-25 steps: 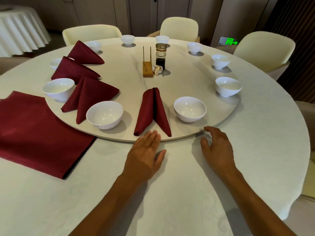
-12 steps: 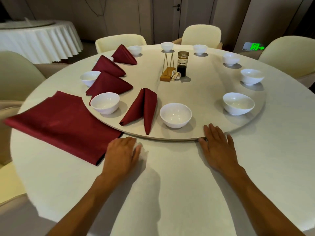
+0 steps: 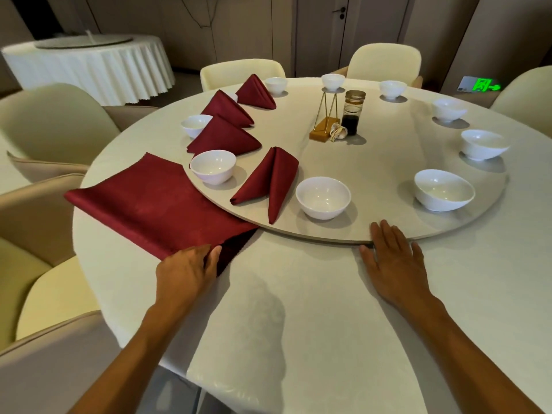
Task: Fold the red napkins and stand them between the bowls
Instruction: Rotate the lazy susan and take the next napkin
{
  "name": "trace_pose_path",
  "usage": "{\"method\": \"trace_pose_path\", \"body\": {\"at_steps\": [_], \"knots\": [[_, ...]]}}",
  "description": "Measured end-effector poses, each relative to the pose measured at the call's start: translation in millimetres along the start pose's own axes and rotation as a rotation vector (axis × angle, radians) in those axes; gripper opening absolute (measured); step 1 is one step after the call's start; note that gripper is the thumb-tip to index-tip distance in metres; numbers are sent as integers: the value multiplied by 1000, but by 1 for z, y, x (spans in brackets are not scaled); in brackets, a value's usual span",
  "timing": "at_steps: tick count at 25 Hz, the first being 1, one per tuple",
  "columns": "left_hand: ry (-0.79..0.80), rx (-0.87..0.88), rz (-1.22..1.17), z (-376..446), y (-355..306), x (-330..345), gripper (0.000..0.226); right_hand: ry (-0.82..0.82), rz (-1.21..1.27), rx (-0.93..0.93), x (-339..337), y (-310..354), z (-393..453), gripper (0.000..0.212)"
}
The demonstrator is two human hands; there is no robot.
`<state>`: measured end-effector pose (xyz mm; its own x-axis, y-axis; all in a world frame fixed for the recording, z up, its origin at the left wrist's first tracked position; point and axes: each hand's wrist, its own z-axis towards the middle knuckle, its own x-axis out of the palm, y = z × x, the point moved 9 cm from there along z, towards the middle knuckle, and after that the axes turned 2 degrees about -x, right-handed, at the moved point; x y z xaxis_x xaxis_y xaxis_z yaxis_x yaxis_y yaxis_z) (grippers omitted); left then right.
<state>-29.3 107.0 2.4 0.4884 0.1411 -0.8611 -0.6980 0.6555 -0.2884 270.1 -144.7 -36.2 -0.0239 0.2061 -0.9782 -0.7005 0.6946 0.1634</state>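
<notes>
Lying flat at left of centre: stack of unfolded red napkins [image 3: 155,204], one edge tucked under the turntable [image 3: 373,162]. Pinching its near corner: left hand [image 3: 186,271], grip clamped on the cloth. Standing along the turntable's left rim between white bowls [image 3: 323,197]: four folded napkins [image 3: 268,182]. Resting flat on the desk [image 3: 298,324] against the turntable's near edge: right hand [image 3: 394,264], grip apart, fingers straight.

Cream upholstered chairs [image 3: 385,62] surround the counter; a second round table [image 3: 89,65] with pleated white skirt stands rear left. Panelled walls [image 3: 245,25]; green exit sign [image 3: 481,85] rear right.
</notes>
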Motion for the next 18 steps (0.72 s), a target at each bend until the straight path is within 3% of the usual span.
{"method": "trace_pose_path", "body": {"at_steps": [6, 8, 11, 15, 18], "knots": [[-110, 36, -98, -18, -13, -10, 48, 59, 49, 20, 5, 1, 1, 62], [-143, 76, -167, -27, -17, -17, 47, -37, 136, 22, -10, 15, -9, 63], [-127, 199, -257, -54, -52, -31, 34, -237, 327, -133, -35, 67, -44, 57], [-148, 281, -348, -100, -109, -34, 15, 56, 731, 1, -21, 113, -72, 46], [-132, 358, -389, -126, -135, -23, 23, 172, 994, 145, -9, 123, -68, 19]]}}
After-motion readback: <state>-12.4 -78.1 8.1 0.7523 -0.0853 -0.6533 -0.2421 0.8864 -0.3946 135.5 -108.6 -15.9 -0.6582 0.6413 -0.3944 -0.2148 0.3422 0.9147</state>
